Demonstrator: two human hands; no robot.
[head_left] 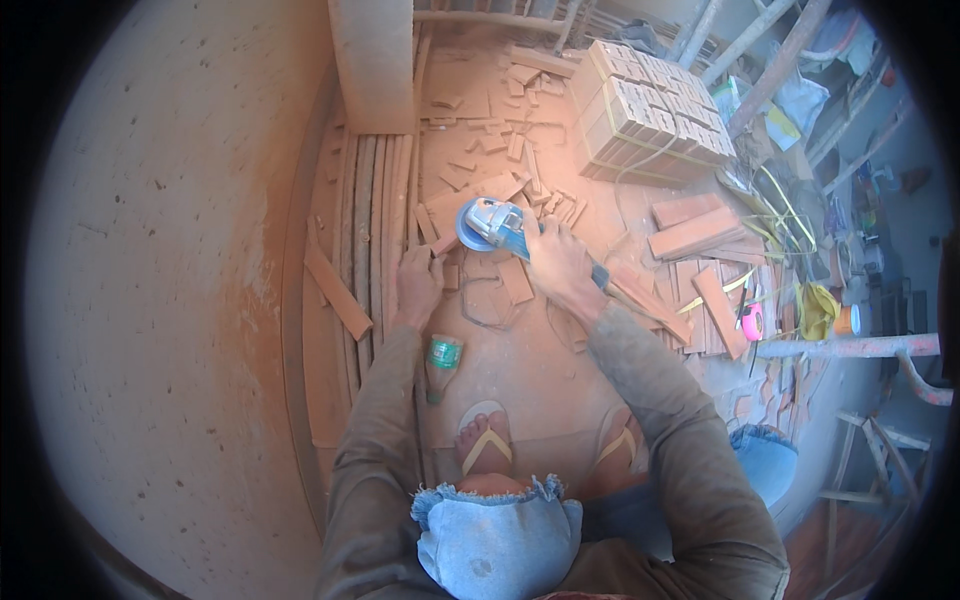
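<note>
My right hand is wrapped round the body of a blue and silver angle grinder. The grinder's round disc faces left, close to a small reddish tile piece. That piece is pinched in the fingers of my left hand. Whether the disc touches it I cannot make out. Just beyond the grinder lies a larger flat tile, with cut pieces around it. Below my hands, a cut tile piece lies on the dusty floor.
Strapped tile stacks stand at the back right. Loose tile strips and a pink tape measure lie to the right. Long pipes run along the left wall beside a post. A plastic bottle lies near my feet.
</note>
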